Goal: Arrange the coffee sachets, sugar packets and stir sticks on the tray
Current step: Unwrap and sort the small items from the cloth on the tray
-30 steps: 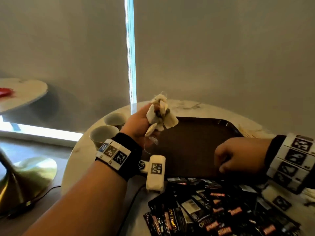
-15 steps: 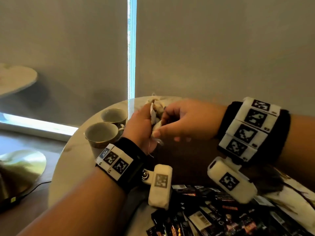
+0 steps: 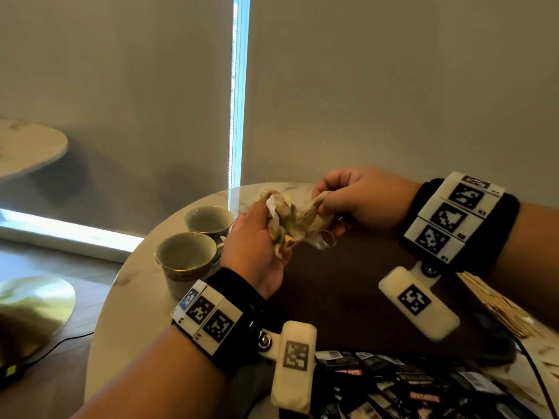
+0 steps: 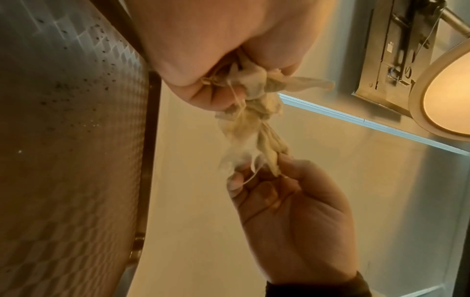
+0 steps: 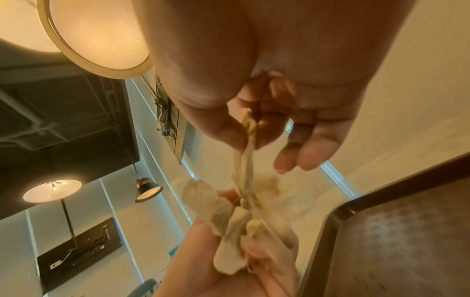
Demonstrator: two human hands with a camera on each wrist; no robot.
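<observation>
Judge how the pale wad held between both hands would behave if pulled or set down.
The wad looks soft and floppy: it stretches into a twisted strand between left hand and right hand. Probably light. Loose threads suggest it may fray or tear.

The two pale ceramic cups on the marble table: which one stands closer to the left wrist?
The nearer pale ceramic cup with the gold band. It stands just beside the left wristband, while the other pale cup sits behind it, farther along the marble table.
</observation>
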